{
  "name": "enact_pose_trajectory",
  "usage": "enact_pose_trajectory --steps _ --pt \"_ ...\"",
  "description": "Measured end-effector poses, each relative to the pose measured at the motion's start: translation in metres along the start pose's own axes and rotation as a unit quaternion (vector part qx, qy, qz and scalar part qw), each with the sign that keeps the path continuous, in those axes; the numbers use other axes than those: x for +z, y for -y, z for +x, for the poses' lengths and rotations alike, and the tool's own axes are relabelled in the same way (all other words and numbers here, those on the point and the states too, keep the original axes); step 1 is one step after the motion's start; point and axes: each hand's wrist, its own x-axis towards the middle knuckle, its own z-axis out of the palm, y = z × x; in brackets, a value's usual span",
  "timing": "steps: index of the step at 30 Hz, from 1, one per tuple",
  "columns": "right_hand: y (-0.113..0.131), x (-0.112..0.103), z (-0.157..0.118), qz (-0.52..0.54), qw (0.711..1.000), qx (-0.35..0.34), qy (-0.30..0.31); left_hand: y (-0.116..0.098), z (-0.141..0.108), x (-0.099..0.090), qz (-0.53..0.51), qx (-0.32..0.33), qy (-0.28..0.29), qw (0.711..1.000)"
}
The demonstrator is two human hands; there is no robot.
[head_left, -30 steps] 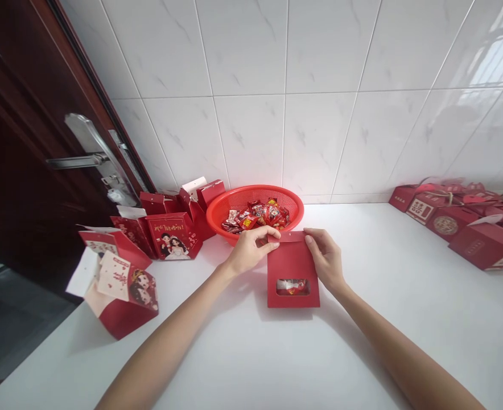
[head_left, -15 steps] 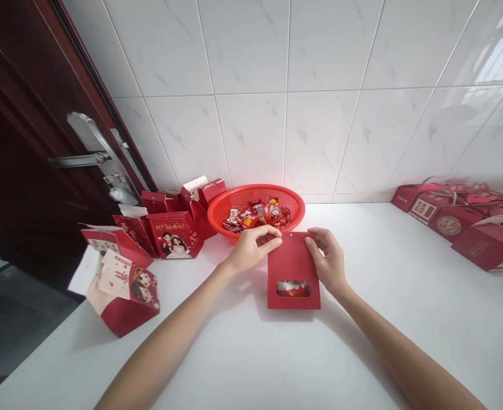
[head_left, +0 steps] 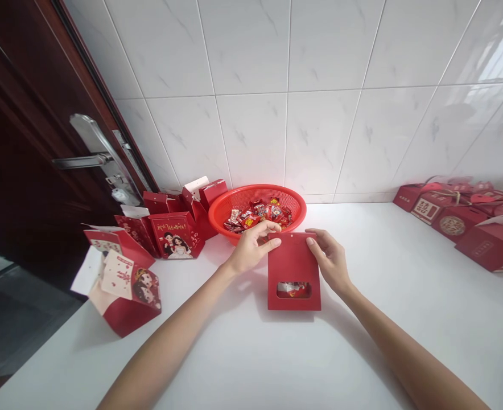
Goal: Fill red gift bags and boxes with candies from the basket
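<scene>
A red paper gift box [head_left: 293,259] stands on the white table in front of me, its plain side with a rounded window facing me. Wrapped candy shows through the window. My left hand [head_left: 255,246] pinches the top left corner between thumb and fingers. At the top right corner, my right hand [head_left: 329,257] grips the edge, thumb in front and fingers behind. Right behind the box is a red plastic basket [head_left: 221,212], with wrapped candies [head_left: 260,215] inside. The far side of the box is hidden.
Several red boxes with open flaps, including one with a printed couple [head_left: 177,236] and a tilted one [head_left: 127,307], stand at left. More red boxes [head_left: 484,247] line the right side. A tiled wall [head_left: 251,136] closes the back; a dark door [head_left: 25,114] is at far left.
My left fingers have shifted slightly at the top edge, the thumb now lying over the corner. Both hands keep their hold and the box stays in place. The view has moved slightly.
</scene>
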Motion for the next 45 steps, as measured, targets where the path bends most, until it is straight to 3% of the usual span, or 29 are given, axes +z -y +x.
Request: enact_pose_trajectory --steps 4,10,16,21,26,33,39,45 --pt "0.001 -0.004 0.003 0.044 0.999 0.008 0.026 -0.002 -0.001 -0.002 -0.014 -0.01 0.006 1.0" --pt "0.003 -0.007 0.004 0.055 0.998 0.003 0.016 -0.006 -0.001 -0.01 -0.023 -0.047 0.046 0.998" --pt "0.001 -0.009 0.005 0.063 0.998 0.004 0.005 -0.002 0.001 -0.015 -0.111 -0.073 0.1 0.986" --pt "0.006 -0.012 0.006 0.068 0.997 0.012 0.031 0.004 0.001 -0.016 -0.1 -0.09 0.075 0.988" --pt "0.013 -0.021 0.008 0.04 0.994 0.02 0.098 0.003 -0.001 -0.016 -0.098 -0.09 0.064 0.989" --pt "0.019 -0.026 0.01 -0.024 0.99 -0.018 0.136 -0.004 -0.008 -0.011 -0.107 -0.088 0.054 0.989" --pt "0.025 -0.033 0.005 -0.058 0.983 -0.032 0.173 -0.007 -0.036 -0.006 -0.092 -0.096 0.008 0.991" --pt "0.024 -0.042 -0.002 -0.105 0.976 -0.048 0.187 -0.007 -0.072 -0.021 -0.05 -0.108 -0.033 0.992"
